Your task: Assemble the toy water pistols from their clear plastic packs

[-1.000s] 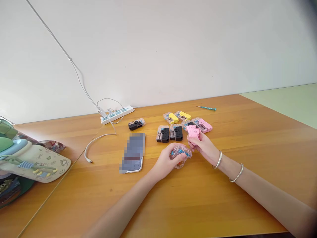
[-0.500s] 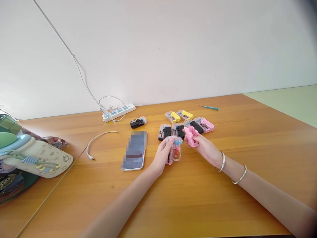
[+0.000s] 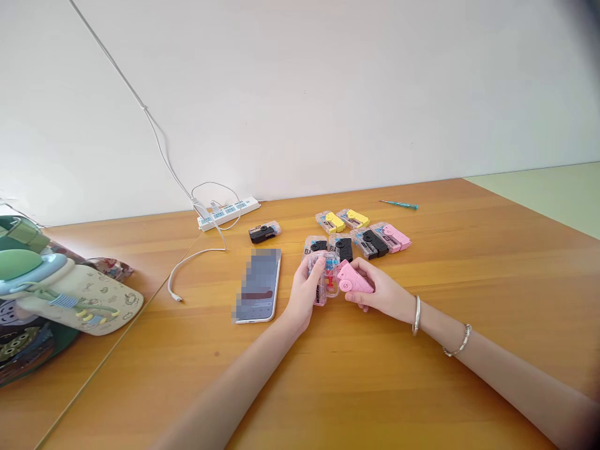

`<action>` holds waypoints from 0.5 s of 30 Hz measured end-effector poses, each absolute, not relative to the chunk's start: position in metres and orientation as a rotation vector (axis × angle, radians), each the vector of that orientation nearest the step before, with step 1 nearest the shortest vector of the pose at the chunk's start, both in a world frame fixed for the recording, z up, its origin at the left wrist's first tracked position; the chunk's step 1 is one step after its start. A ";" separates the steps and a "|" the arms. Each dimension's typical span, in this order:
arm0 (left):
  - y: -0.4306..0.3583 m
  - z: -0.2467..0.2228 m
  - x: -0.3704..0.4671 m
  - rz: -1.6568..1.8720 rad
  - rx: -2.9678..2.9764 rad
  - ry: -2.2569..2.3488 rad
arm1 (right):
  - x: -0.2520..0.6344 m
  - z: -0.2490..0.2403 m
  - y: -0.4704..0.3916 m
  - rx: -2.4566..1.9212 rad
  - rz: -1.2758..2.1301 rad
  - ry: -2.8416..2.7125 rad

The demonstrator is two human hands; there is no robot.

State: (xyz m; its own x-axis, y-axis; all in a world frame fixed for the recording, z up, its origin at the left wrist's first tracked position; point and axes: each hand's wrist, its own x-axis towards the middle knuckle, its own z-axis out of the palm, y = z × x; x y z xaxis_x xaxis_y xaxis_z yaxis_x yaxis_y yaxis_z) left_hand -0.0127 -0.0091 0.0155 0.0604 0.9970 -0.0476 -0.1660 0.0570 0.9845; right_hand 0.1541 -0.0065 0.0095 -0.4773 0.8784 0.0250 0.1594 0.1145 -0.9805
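Note:
My left hand [image 3: 307, 290] is closed around the clear body of a toy water gun [image 3: 330, 257], which has blue parts inside, a red trigger and a pinkish grip with dark lettering. My right hand [image 3: 375, 287] grips a pink plastic cover [image 3: 352, 279] with a round knob, its tip right beside the trigger guard; whether they touch I cannot tell. Just behind my hands lie more such toys with black covers [image 3: 344, 247], one partly hidden by the held body. A pink-covered toy [image 3: 392, 237] lies right of them.
Two yellow-covered toys [image 3: 334, 222] lie farther back, and another black-covered one [image 3: 264, 232] sits to the left. A phone [image 3: 260, 284], a power strip [image 3: 229, 213] with white cables, a bottle [image 3: 89, 294] and a teal screwdriver [image 3: 403, 205] share the wooden table [image 3: 356, 381].
My right hand has turned the pink cover so its knobbed outer face shows, and brought it down and left against the clear body. My left hand keeps its hold, slightly shifted.

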 end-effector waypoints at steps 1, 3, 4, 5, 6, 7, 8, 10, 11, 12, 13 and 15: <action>-0.010 0.015 -0.012 1.203 1.063 1.067 | 0.152 0.010 -0.009 -1.014 1.405 -1.760; -0.012 0.016 -0.012 1.193 1.090 1.065 | 0.150 0.010 -0.013 -1.018 1.375 -1.779; -0.014 0.016 -0.011 1.185 1.126 1.067 | 0.148 0.010 -0.015 -1.027 1.364 -1.785; -0.015 0.016 -0.011 1.178 1.172 1.072 | 0.148 0.010 -0.016 -1.041 1.359 -1.791; -0.016 0.017 -0.010 1.170 1.221 1.080 | 0.147 0.009 -0.016 -1.059 1.358 -1.797; -0.017 0.018 -0.010 1.163 1.266 1.089 | 0.147 0.009 -0.016 -1.078 1.360 -1.802; -0.017 0.018 -0.010 1.156 1.305 1.096 | 0.147 0.009 -0.017 -1.094 1.364 -1.808; -0.017 0.019 -0.009 1.141 1.367 1.097 | 0.148 0.010 -0.017 -1.106 1.384 -1.828; -0.017 0.019 -0.010 1.135 1.390 1.093 | 0.149 0.010 -0.017 -1.106 1.395 -1.837; -0.017 0.018 -0.010 1.127 1.408 1.091 | 0.149 0.011 -0.017 -1.105 1.404 -1.841; -0.016 0.017 -0.010 1.117 1.423 1.093 | 0.149 0.011 -0.018 -1.106 1.409 -1.840; -0.015 0.016 -0.012 1.091 1.456 1.109 | 0.149 0.011 -0.018 -1.120 1.407 -1.830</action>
